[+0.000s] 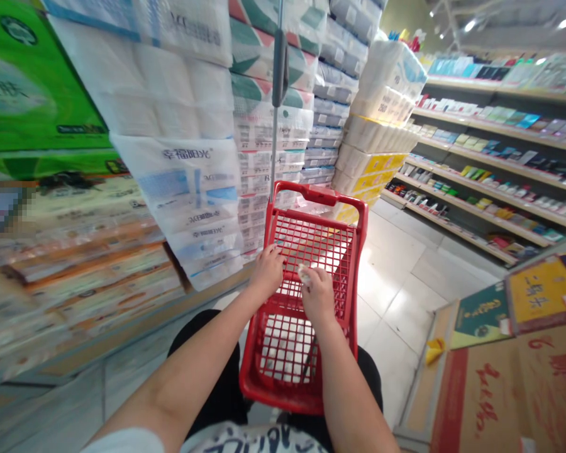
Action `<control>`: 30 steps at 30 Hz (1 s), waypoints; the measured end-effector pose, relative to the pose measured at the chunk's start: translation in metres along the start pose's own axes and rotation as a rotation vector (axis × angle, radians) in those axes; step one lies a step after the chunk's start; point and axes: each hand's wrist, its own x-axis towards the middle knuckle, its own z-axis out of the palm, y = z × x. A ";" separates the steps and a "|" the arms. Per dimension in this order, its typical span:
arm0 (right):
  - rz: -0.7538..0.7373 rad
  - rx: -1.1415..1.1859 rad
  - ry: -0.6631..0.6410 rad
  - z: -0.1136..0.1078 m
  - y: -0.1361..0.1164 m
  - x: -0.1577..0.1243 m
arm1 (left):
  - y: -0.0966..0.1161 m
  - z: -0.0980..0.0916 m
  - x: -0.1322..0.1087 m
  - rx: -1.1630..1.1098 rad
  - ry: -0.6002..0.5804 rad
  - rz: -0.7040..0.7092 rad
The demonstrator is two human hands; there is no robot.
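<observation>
A red plastic shopping basket (302, 372) with grid walls stands between my knees, its long handle frame pointing away from me. My left hand (268, 272) rests at the basket's left side, its fingers bent over the grid; whether they grip it is hard to tell. Over the middle of the basket, my right hand (319, 294) is closed on a small crumpled whitish thing (304, 274), perhaps tissue or cloth. Through the grid the pale floor shows.
Stacked tissue packs (183, 170) rise on the left and ahead. Shelves of small boxed goods (495, 141) line the right rear. Cardboard cartons (500, 390) stand at the lower right, beside a tiled floor (391, 283).
</observation>
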 end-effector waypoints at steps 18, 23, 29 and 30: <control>-0.110 0.028 -0.137 -0.003 -0.010 -0.004 | 0.003 -0.002 -0.002 0.034 0.001 0.006; 0.038 -0.026 0.027 -0.007 -0.009 -0.003 | 0.002 -0.001 -0.003 0.026 0.004 0.008; -0.111 0.055 -0.150 -0.004 -0.018 -0.005 | 0.000 0.001 -0.002 0.028 0.000 0.005; -0.126 0.068 -0.163 -0.003 -0.018 -0.005 | 0.000 0.001 -0.003 0.031 0.002 0.009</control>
